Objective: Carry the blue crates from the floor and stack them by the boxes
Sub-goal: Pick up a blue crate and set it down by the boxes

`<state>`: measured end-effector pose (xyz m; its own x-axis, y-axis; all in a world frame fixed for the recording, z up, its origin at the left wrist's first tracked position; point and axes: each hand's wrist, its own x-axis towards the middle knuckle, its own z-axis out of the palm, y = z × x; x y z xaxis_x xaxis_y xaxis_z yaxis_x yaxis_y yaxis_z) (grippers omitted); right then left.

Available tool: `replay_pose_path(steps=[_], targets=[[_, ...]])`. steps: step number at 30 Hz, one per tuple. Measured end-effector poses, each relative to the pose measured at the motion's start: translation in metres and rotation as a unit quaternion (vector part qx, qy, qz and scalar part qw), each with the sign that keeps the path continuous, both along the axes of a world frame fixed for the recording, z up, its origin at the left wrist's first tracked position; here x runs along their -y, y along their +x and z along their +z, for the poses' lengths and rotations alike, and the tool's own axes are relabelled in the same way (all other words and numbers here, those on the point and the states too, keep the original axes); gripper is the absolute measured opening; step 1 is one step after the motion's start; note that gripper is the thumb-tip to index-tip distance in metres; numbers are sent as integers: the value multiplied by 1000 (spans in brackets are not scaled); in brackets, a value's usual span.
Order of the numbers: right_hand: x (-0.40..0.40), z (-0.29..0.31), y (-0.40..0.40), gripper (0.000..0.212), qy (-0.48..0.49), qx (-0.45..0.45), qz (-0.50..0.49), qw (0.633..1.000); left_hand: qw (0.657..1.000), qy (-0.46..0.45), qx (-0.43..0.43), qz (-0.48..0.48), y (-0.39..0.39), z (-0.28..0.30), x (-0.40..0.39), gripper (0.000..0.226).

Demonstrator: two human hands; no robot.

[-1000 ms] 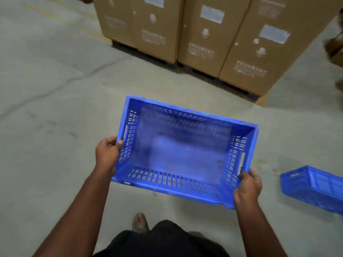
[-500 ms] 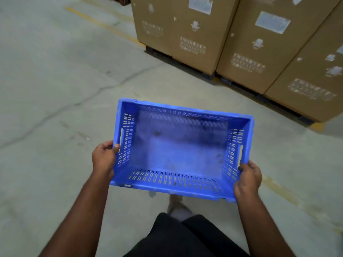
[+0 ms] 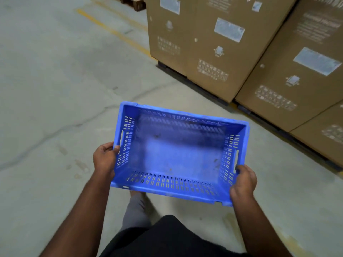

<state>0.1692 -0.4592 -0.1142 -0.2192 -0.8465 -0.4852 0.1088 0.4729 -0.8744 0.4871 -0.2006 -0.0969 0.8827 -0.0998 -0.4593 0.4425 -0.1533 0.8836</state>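
both my left hand [image 3: 104, 158] and right hand [image 3: 244, 182] clamp the blue crate [image 3: 176, 154]; i'd keep it level nearing the boxes [image 3: 213, 43].

open concrete floor [image 3: 55, 89] lies left of and ahead of the left hand [image 3: 104, 158]. ahead and to the right of the right hand [image 3: 243, 182], a row of cardboard boxes [image 3: 213, 43] blocks passage. the blue crate [image 3: 178, 154] fills the span between both hands.
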Motion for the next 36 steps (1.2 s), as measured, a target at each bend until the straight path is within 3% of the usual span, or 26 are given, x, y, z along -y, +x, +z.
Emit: replay_pose_path(steps=[5, 12, 16, 19, 23, 26, 32, 36], targets=[[47, 0, 111, 6, 13, -14, -42, 999, 998, 6, 1, -63, 129, -10, 84, 19], [140, 1, 197, 14, 16, -23, -98, 995, 980, 44, 10, -192, 272, 1, 225, 14], [190, -2, 236, 4, 7, 23, -176, 984, 970, 54, 13, -236, 326, -18, 323, 6], [242, -13, 267, 17, 14, 27, -190, 981, 964, 65, 18, -257, 351, -37, 404, 9], [332, -65, 295, 5, 49, 75, -228, 969, 958, 94, 4, -270, 389, -78, 519, 8], [401, -117, 315, 17, 118, 125, -258, 951, 949, 138, -1, -285, 414, -116, 600, 5], [515, -202, 376, 18, 195, 81, -322, 923, 910, 225, -12, -347, 462, -225, 725, 23], [556, -323, 387, 9, 236, 36, -347, 907, 888, 281, -13, -363, 491, -326, 784, 14]])
